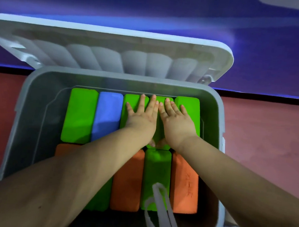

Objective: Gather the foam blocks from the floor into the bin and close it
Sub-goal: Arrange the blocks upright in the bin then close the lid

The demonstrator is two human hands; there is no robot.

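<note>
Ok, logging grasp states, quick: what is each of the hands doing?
Left hand: open, flat on green blocks.
Right hand: open, flat on them too.

green foam blocks (79, 113): six in view (four in the far row, two in the near row, one of these mostly under an arm)
blue foam blocks (107, 114): one
orange foam blocks (127, 181): three (one only a corner past the left arm)
bins (35, 94): one
lids (114, 47): one, standing open
hands (141, 116): two, flat on the far row
white straps (159, 208): one looped bunch
</note>
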